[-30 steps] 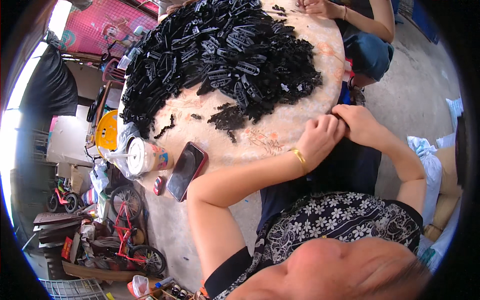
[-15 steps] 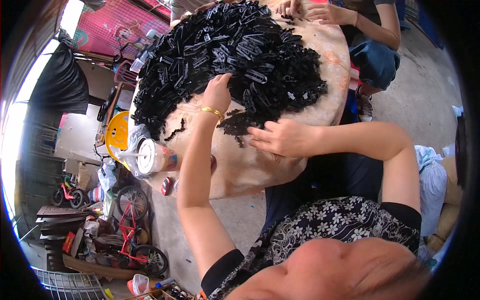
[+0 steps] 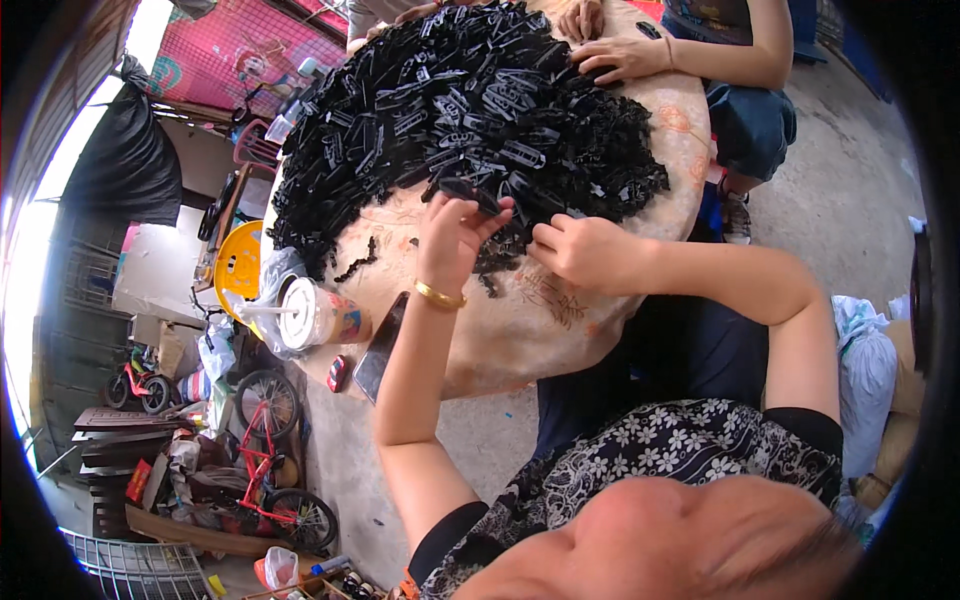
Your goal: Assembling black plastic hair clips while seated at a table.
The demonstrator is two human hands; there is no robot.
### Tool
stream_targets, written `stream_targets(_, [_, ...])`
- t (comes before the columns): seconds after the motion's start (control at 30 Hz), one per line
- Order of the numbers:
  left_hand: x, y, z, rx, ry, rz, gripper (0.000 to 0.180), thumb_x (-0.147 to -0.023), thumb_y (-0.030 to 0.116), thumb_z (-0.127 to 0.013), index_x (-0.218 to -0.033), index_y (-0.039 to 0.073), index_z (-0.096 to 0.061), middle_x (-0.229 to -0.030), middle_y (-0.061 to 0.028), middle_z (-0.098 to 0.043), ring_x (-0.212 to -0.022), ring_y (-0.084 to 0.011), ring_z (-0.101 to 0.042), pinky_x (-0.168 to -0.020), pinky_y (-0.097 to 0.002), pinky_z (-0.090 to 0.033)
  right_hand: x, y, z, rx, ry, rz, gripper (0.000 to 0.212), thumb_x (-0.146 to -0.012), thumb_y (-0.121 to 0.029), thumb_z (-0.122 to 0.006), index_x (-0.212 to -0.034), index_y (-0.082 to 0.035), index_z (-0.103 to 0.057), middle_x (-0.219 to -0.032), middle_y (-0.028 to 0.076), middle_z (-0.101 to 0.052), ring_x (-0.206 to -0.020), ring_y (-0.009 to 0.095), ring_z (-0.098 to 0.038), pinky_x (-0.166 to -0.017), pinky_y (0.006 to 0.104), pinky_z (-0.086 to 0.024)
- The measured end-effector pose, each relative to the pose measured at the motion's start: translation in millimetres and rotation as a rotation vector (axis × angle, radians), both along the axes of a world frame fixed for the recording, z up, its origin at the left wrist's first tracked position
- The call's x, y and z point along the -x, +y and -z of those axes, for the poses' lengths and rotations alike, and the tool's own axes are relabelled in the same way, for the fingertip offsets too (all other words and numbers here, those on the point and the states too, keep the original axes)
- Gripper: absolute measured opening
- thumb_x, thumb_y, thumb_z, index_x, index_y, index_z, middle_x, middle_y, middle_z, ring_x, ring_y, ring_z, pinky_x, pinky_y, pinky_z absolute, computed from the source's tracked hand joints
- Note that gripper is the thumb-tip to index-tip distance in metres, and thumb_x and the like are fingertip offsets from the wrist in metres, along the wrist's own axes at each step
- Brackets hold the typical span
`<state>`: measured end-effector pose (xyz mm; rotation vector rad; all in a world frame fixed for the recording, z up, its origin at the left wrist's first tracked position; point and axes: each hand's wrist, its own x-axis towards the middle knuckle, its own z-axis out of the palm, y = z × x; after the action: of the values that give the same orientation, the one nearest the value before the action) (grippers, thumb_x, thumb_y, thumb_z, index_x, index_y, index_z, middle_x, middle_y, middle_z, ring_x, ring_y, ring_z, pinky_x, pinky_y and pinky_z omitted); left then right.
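A large heap of small black plastic pieces (image 3: 440,110) covers most of the cloth-covered round table (image 3: 500,350). Close to the heap's near edge, my left hand (image 3: 450,238), with a gold bracelet at the wrist, grips a long dark oval plastic piece (image 3: 470,192) between thumb and fingers. My right hand (image 3: 588,254) lies just to the right, its fingers curled down at the edge of the heap. What those fingertips hold, if anything, is hidden. Some smaller black bits (image 3: 495,262) lie on the cloth between my hands.
Left of my left forearm are a lidded drink cup (image 3: 305,312) with a straw, a dark phone (image 3: 385,345) and a small red object (image 3: 338,373). A co-worker's hand (image 3: 625,58) rests at the heap's far right. A red bicycle (image 3: 262,460) stands on the floor at left.
My left hand has drawn back from the heap toward me with a dark piece. My right hand has shifted slightly right and up. The co-worker's hand has moved onto the heap.
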<state>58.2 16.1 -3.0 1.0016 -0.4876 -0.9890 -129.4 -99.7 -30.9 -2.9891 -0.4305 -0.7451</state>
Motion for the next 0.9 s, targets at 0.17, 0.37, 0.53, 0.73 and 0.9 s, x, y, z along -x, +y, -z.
stream_targets(0.17, [31.7,0.8,-1.1,0.026,0.053,-0.008,0.021,-0.090,0.005,-0.051,-0.110,0.002,-0.046,-0.095,-0.0163,-0.061,-0.093,-0.0329,-0.063,-0.084,-0.0414,-0.054,10.3,-23.4,-16.9,-0.471,-0.095,-0.078,0.025,-0.073,0.000,-0.058,-0.098,-0.001,-0.060,-0.091,0.012,-0.054,-0.080,0.030,-0.059,-0.069,0.0356,-0.050])
stream_targets(0.37, [64.0,6.2,-2.4,-0.027,-0.110,0.156,0.030,-0.086,0.001,-0.061,-0.115,0.003,-0.052,-0.099,-0.0064,-0.064,-0.093,-0.0164,-0.062,-0.079,-0.0286,-0.052,5.3,-30.4,-31.8,-1.550,-0.088,-0.148,0.017,-0.081,0.008,-0.054,-0.095,0.004,-0.061,-0.088,0.008,-0.060,-0.074,0.012,-0.063,-0.069,0.0225,-0.052])
stream_targets(0.53, [65.4,7.3,9.9,-0.023,-0.105,0.185,0.029,-0.083,0.001,-0.065,-0.111,0.003,-0.055,-0.098,-0.0042,-0.063,-0.088,-0.0134,-0.062,-0.076,-0.0266,-0.052,9.9,-14.7,-32.8,-1.298,-0.129,-0.111,0.018,-0.078,0.007,-0.060,-0.095,0.003,-0.064,-0.090,0.008,-0.063,-0.077,0.014,-0.063,-0.069,0.0232,-0.052])
stream_targets(0.73, [71.4,5.7,10.3,-0.014,-0.177,0.195,0.031,-0.083,-0.001,-0.065,-0.113,0.002,-0.054,-0.100,-0.0052,-0.063,-0.090,-0.0145,-0.062,-0.079,-0.0288,-0.053,16.8,-18.8,-39.5,-1.161,-0.091,-0.018,0.010,-0.080,0.002,-0.065,-0.090,0.003,-0.065,-0.090,0.009,-0.065,-0.078,0.012,-0.062,-0.068,0.0245,-0.051])
stream_targets(0.9, [70.2,6.8,15.7,-0.056,-0.329,0.169,0.038,-0.083,-0.002,-0.064,-0.118,0.001,-0.050,-0.105,-0.0088,-0.062,-0.094,-0.0172,-0.063,-0.085,-0.0324,-0.054,16.8,-23.4,-40.1,-1.500,0.035,-0.006,0.009,-0.081,0.001,-0.066,-0.091,0.002,-0.065,-0.090,0.006,-0.065,-0.083,0.008,-0.060,-0.069,0.0239,-0.050])
